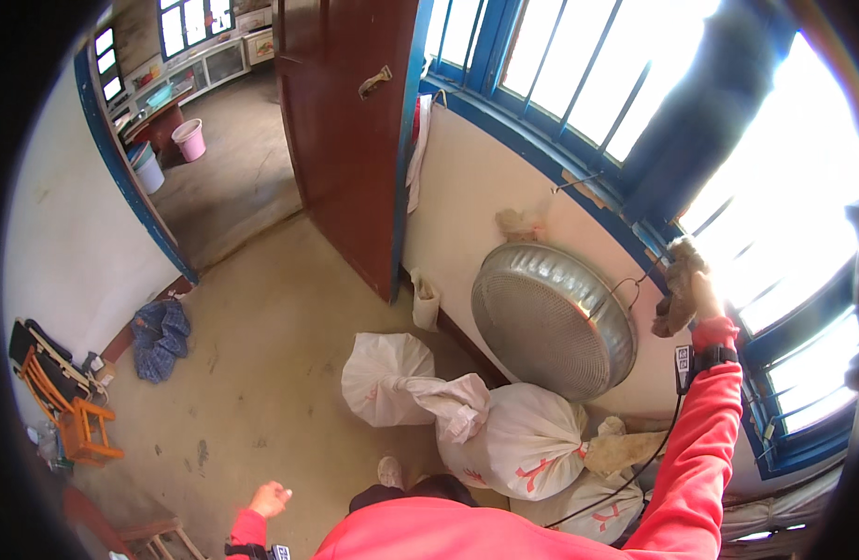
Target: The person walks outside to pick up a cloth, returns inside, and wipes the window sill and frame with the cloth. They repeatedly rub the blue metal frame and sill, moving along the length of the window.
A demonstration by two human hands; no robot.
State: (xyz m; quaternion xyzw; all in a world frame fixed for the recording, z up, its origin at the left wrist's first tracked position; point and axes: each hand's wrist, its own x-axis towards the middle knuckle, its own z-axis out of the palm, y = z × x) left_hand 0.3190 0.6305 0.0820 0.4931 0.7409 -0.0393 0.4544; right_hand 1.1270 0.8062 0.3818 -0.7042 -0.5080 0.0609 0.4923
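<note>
My right hand (707, 294) reaches out to the blue window frame (611, 192) and grips a grey-brown cloth (674, 301). The upper part of the cloth is against the sill, and the rest hangs below my fingers. My left hand (270, 499) is low over the floor, fingers curled, with nothing visible in it. Below the sill, a large round metal sieve (541, 329) hangs against the wall on wire hooks.
Stuffed white sacks (520, 441) crowd the floor by the wall. A brown door (345, 140) stands ajar beside the window bars (590, 70). At the left are a blue checked cloth (160, 339) and a small wooden chair (86, 427). A pink bucket (188, 140) stands beyond the doorway.
</note>
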